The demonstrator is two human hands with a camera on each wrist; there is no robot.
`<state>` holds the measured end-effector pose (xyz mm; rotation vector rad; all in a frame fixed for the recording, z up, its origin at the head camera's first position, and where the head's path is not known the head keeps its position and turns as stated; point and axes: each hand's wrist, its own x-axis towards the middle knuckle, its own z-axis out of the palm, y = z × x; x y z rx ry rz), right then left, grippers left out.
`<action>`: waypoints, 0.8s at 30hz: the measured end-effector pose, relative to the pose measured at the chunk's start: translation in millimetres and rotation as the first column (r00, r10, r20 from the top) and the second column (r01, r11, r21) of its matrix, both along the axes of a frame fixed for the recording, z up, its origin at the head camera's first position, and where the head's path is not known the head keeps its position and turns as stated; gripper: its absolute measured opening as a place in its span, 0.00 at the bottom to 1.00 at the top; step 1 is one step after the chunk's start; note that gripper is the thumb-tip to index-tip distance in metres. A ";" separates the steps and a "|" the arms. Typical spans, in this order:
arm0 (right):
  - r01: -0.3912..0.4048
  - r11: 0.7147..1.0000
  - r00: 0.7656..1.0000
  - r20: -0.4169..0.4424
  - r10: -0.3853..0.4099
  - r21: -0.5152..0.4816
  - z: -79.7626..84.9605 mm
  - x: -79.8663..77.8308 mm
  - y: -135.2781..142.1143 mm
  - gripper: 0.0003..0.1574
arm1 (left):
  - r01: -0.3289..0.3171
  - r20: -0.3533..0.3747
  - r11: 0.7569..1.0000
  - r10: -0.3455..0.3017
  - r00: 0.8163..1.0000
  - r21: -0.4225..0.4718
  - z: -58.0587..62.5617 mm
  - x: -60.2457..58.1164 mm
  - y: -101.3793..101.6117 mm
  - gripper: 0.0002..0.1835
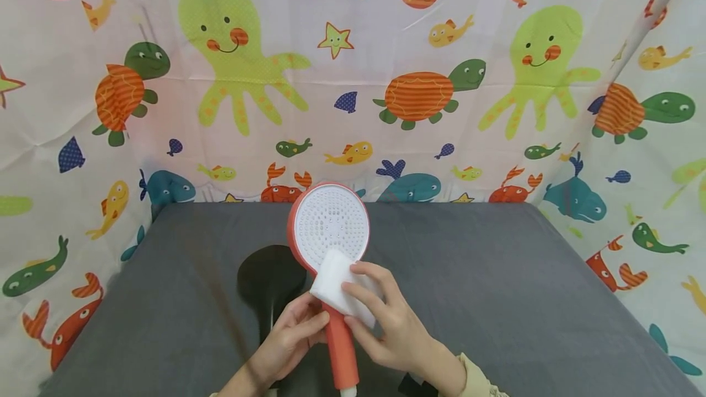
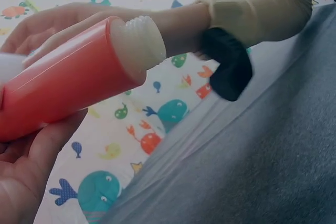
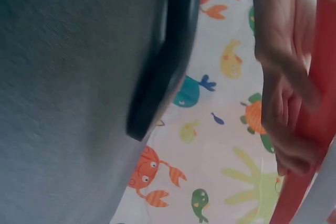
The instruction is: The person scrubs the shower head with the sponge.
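Note:
A handheld shower head point(image 1: 331, 222) with an orange-red rim and handle and a white nozzle face is held up in the head view. My left hand point(image 1: 292, 336) grips its handle, just below the head. My right hand point(image 1: 394, 320) pinches a soft white sponge point(image 1: 334, 280), which covers the lower edge of the nozzle face and the neck. In the left wrist view, the handle point(image 2: 73, 77) ends in a pale threaded connector point(image 2: 144, 43). The right wrist view shows the left fingers point(image 3: 286, 108) around the red handle point(image 3: 320, 77).
A black round-headed item with a long handle point(image 1: 271, 277) lies on the grey-covered table point(image 1: 469, 262), left of the shower head. A curtain point(image 1: 331, 121) printed with sea animals hangs behind the table and along both sides.

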<state>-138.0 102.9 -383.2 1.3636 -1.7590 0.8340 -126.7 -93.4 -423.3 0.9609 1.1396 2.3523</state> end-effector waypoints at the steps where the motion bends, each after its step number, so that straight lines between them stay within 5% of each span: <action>1: -0.018 1.000 1.000 -0.013 0.018 0.019 -0.4 2.2 0.3 0.20 | -0.011 -0.007 1.000 0.011 1.000 0.008 0.2 -0.2 -0.8 0.23; 4: -0.070 0.988 0.996 -0.040 0.076 0.135 -5.1 14.1 7.6 0.21 | -0.055 -0.016 0.998 0.055 0.998 0.024 1.2 -1.4 -3.0 0.24; 8: -0.119 0.932 0.992 -0.004 0.128 0.343 -13.7 30.3 22.0 0.27 | -0.133 0.010 0.991 0.133 0.991 0.009 4.0 -2.0 -6.5 0.24; 12: -0.128 0.894 0.991 0.011 0.137 0.428 -17.0 33.2 27.4 0.30 | -0.176 0.033 0.984 0.177 0.984 -0.025 7.1 -1.4 -7.0 0.22; 15: -0.100 0.924 0.990 -0.053 0.129 0.369 -12.5 24.2 22.0 0.24 | -0.185 0.036 0.981 0.187 0.982 -0.053 6.9 -0.6 -5.0 0.20; 20: -0.012 0.991 0.986 -0.166 0.034 0.133 -0.5 2.8 5.3 0.18 | -0.172 0.018 0.983 0.174 0.985 -0.061 3.1 0.7 -1.8 0.19; 24: 0.056 0.998 0.995 -0.089 -0.052 0.041 -0.1 1.6 0.2 0.19 | -0.157 0.045 0.982 0.162 0.986 -0.100 3.6 1.5 -0.2 0.21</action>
